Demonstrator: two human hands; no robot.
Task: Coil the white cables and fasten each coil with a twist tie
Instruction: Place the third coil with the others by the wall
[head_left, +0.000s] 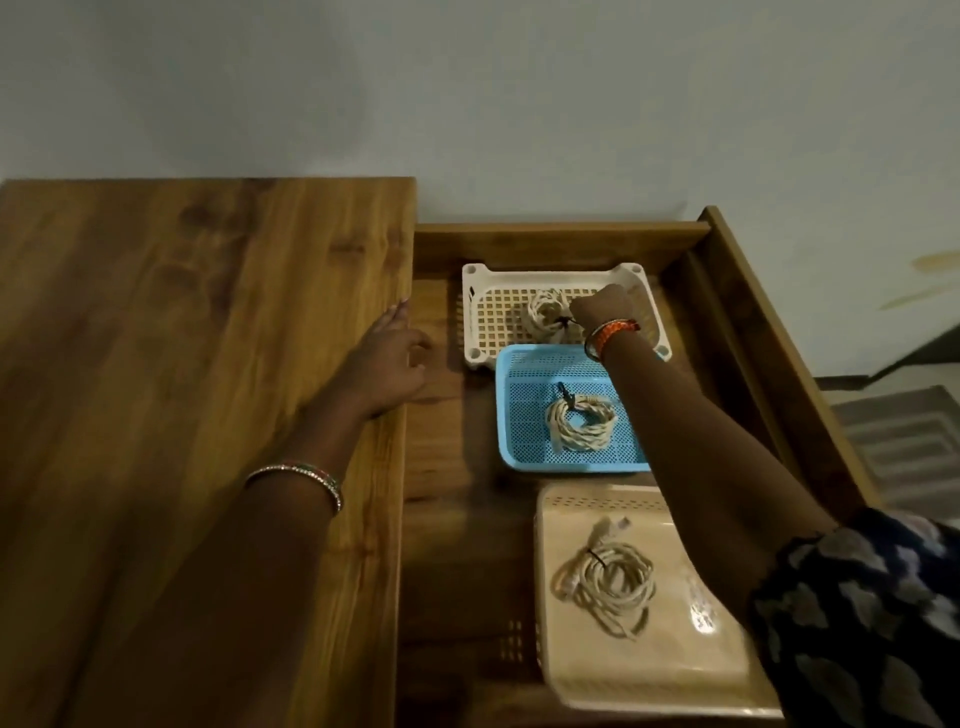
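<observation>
white cable coil (546, 313) | black twist tie (563, 320) | white basket (480, 312)

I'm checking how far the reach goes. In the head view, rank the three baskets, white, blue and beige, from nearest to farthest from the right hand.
From the right hand:
1. White basket, far end; the hand is inside it.
2. Blue basket, middle, under the forearm.
3. Beige basket, closest to the person.

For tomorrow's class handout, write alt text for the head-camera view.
A person's right hand reaches a tied cable coil in a white tray; the left hand rests on a wooden tabletop. Tied coils also lie in a blue tray and a beige tray.
</observation>
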